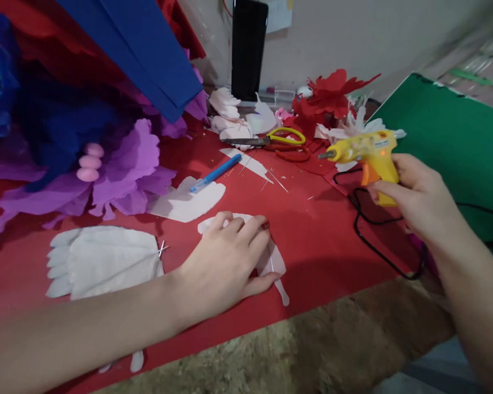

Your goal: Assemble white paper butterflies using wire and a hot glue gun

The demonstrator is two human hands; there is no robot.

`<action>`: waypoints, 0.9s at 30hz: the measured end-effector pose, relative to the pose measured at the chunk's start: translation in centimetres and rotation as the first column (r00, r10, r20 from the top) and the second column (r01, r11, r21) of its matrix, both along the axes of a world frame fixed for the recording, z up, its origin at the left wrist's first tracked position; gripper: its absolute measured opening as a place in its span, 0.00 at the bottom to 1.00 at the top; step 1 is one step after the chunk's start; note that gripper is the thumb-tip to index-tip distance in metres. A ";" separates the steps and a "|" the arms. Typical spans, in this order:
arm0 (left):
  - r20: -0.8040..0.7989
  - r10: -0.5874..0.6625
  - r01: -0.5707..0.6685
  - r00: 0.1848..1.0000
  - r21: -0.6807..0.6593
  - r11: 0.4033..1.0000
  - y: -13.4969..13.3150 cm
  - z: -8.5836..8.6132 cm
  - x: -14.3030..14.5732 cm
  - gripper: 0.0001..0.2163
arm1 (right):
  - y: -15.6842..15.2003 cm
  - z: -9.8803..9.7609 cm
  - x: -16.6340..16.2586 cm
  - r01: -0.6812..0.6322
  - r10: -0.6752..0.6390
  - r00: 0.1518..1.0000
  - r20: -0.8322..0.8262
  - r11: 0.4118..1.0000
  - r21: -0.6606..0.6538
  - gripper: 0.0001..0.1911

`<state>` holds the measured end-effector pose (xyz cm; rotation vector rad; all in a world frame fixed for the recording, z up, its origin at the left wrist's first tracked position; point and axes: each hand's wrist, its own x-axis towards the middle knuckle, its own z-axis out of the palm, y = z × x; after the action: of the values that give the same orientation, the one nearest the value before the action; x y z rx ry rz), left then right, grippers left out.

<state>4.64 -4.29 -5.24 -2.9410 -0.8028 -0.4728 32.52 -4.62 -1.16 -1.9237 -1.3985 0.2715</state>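
My right hand (414,191) is closed around the yellow handle of a glue gun (382,158), whose nozzle points left above the red surface. An orange light shows on the gun's body. Palm down, my left hand (225,254) rests over a white petal-shaped cut-out (277,260), its thumb apart from the bent fingers. Part of that cut-out is covered by the hand. A thin white wire runs along its visible part. Left of this hand lies a layered white petal piece (115,257) with wire ends sticking out, partly hidden by my forearm.
Scissors (267,139), a blue pen (217,172) and loose wires (277,179) lie farther back on the red surface (312,241). Purple paper petals (127,169) fill the left. Behind stands a phone (248,52). A black cord (363,235) loops beside a green board (447,148).
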 end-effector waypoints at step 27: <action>0.001 0.011 -0.011 1.000 -0.008 1.000 0.1 0.1 0.4 0.21 | -2.5 -2.1 -2.4 -0.592 0.326 0.372 0.869 0.804 -0.048 0.20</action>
<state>5.00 -4.16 -5.14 -2.9423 -0.8227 -0.4717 30.09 -7.09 -3.26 -1.3518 -2.4897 -0.7303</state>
